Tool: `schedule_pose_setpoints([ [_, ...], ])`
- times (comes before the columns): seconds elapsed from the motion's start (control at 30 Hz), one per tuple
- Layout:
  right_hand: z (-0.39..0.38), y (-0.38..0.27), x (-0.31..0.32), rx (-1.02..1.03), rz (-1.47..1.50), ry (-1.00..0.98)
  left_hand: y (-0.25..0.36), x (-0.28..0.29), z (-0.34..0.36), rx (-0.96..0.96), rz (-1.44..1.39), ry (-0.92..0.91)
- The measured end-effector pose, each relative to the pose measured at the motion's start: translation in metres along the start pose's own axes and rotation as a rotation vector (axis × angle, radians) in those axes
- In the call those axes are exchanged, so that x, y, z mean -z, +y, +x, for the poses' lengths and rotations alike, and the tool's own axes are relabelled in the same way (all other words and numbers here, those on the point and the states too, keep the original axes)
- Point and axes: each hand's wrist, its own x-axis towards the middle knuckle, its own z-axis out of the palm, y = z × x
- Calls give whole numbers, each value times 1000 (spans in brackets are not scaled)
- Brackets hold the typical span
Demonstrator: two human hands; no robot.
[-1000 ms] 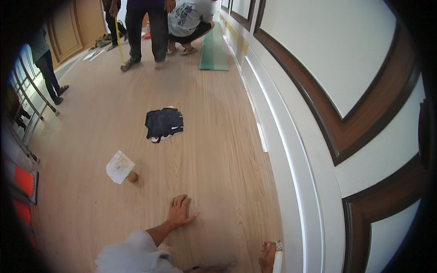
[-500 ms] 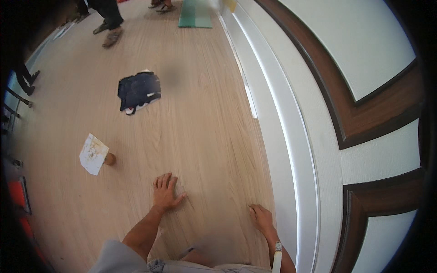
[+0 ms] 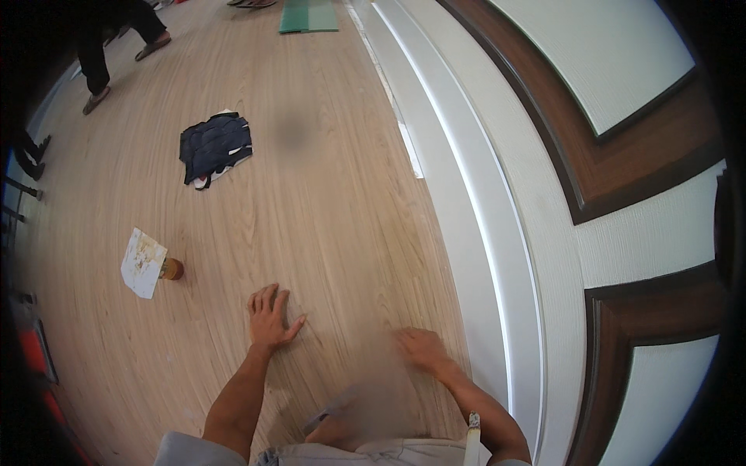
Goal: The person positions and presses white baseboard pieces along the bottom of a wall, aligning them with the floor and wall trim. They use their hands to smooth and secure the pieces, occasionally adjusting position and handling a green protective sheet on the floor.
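My left hand (image 3: 270,318) rests open on the wood-look floor (image 3: 326,233), fingers spread. My right hand (image 3: 420,347) is low over or on the floor beside the white skirting strip (image 3: 491,295), its fingers smeared by motion. A white stick with an ashy tip (image 3: 472,443), like a cigarette, juts up from the lower edge in front of my right forearm. Ahead of my left hand, a stained white sheet (image 3: 144,262) lies over or against a small brown container (image 3: 172,269). Farther forward lies a folded dark navy cloth (image 3: 214,147).
A panelled wall with brown trim (image 3: 622,186) runs along the right. A green board (image 3: 308,15) lies at the far end. Other people's legs (image 3: 97,66) and feet are at the upper left. Red items (image 3: 35,349) and dark metal legs stand at the left edge.
My view has tipped down. My right hand has left the lower edge, where it was beside the white stick, and moved forward and left. The people at the far end have stepped leftward.
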Motion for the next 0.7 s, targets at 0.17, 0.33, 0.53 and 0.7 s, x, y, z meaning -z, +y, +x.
schedule_pose_setpoints([
  [0.17, -37, 20, 44, -40, -193, 310, 1, 1, -1, 6, 24, 9],
  [0.33, -40, 37, 100, 185, -384, 323, 6, 6, 0, 34, 3, -21],
  [0.53, -45, 90, 133, 24, -585, 206, 7, 6, 2, 1, -15, 40],
  [0.7, -40, 88, 122, -78, -611, 291, 4, 5, 3, -7, -19, 40],
])
